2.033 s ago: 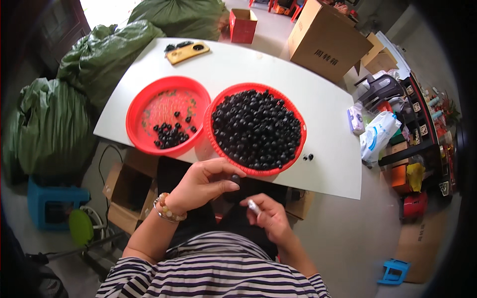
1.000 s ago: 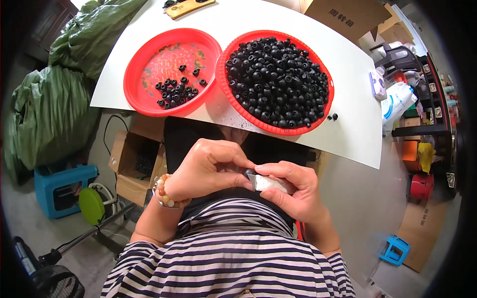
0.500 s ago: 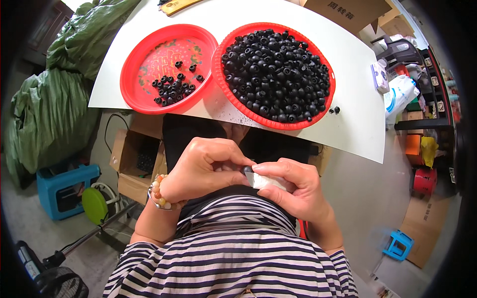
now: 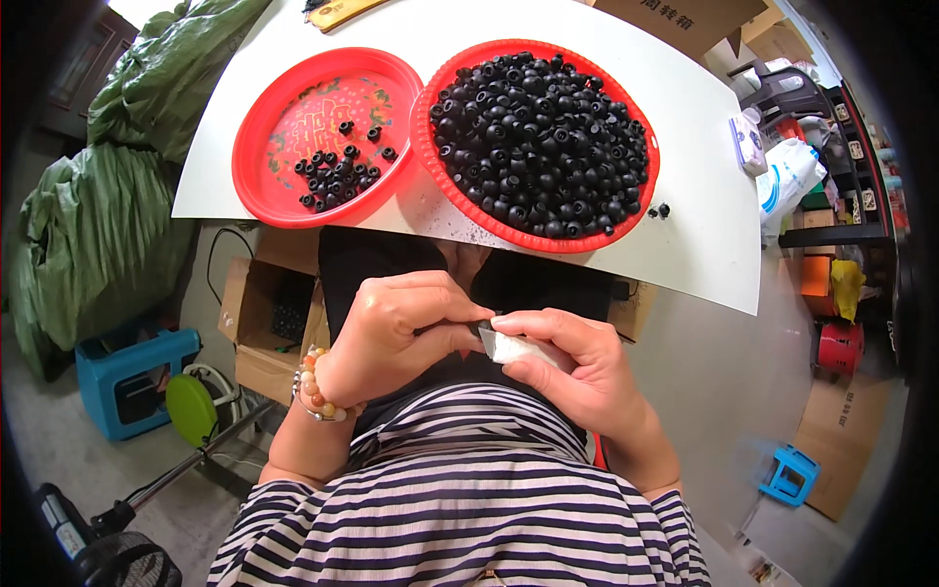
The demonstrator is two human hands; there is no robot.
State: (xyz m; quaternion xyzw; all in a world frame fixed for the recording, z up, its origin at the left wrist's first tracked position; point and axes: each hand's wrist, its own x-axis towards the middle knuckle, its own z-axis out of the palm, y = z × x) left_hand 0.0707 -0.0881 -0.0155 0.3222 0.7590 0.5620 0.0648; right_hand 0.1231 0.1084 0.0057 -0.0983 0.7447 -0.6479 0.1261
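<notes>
My right hand [image 4: 579, 360] is closed around a small blade [image 4: 488, 340] whose grip is wrapped in white material [image 4: 518, 349]. My left hand [image 4: 403, 315] pinches a small dark part [image 4: 483, 326] against the blade, just above my lap. Fingers hide most of that part. Beyond my hands, a red basin [image 4: 533, 239] is heaped with small round black parts [image 4: 548, 137], some with a hole in them. To its left, a shallow red tray [image 4: 256, 147] holds several similar black pieces [image 4: 337, 179] near its front.
Both vessels stand on a white table [image 4: 709, 215] with its edge before me. A few black bits [image 4: 662, 210] lie right of the basin. An opened cardboard box [image 4: 249, 303] sits below left, near a blue stool [image 4: 127, 386]. Green sacks [image 4: 98, 235] fill the far left.
Both hands stay together, with the blade and white wrap shifted slightly left. The dark part shows less between the fingertips. The whole view has moved a little.
</notes>
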